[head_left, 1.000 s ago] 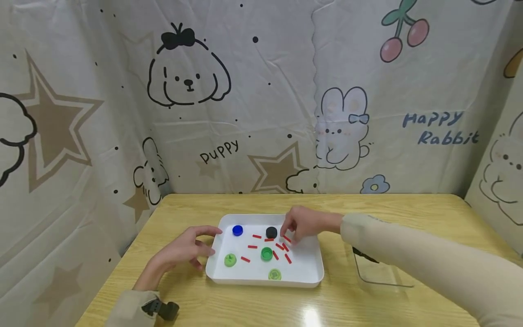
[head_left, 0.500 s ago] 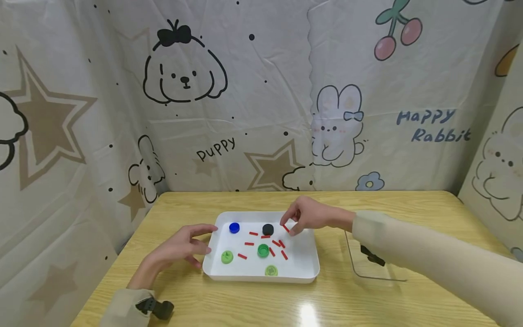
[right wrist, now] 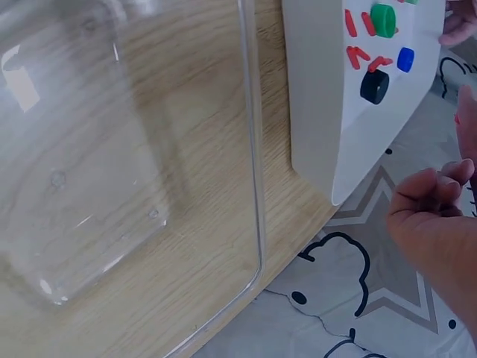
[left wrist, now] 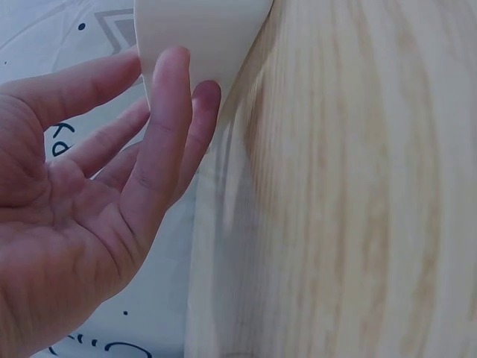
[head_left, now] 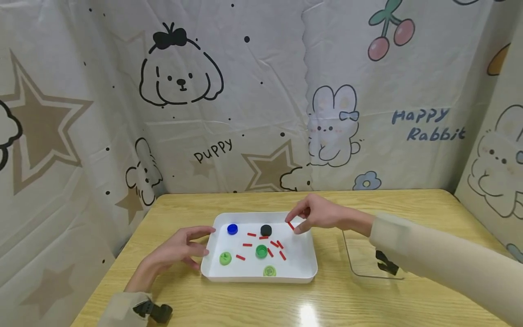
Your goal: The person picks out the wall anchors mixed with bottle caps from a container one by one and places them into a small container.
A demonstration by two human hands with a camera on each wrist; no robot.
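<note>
My right hand (head_left: 320, 214) pinches a short red stick (head_left: 291, 225) between thumb and fingertips, above the right end of a white tray (head_left: 312, 263). Only the hand's edge and curled fingers show in the right wrist view. My left hand (head_left: 177, 249) is at the tray's left wall, fingers loosely bent, fingertips touching its outside; the left wrist view shows the palm (left wrist: 82, 201) and the tray wall (left wrist: 197, 33). On the tray floor lie several loose red sticks (head_left: 247, 245), a blue cap (head_left: 232, 229), a black cap (head_left: 266, 230), a green cap (head_left: 261, 251) and two light green caps (head_left: 225, 258).
Right of the tray stands a clear plastic container (right wrist: 257, 186), partly under my right forearm in the head view. Both rest on a wooden table (head_left: 245, 304). A printed curtain (head_left: 265, 113) hangs behind the table and at its sides.
My right hand has lifted the red stick off the tray floor and carried it up and to the right. The left hand stays at the tray's left side. The head view has shifted slightly.
</note>
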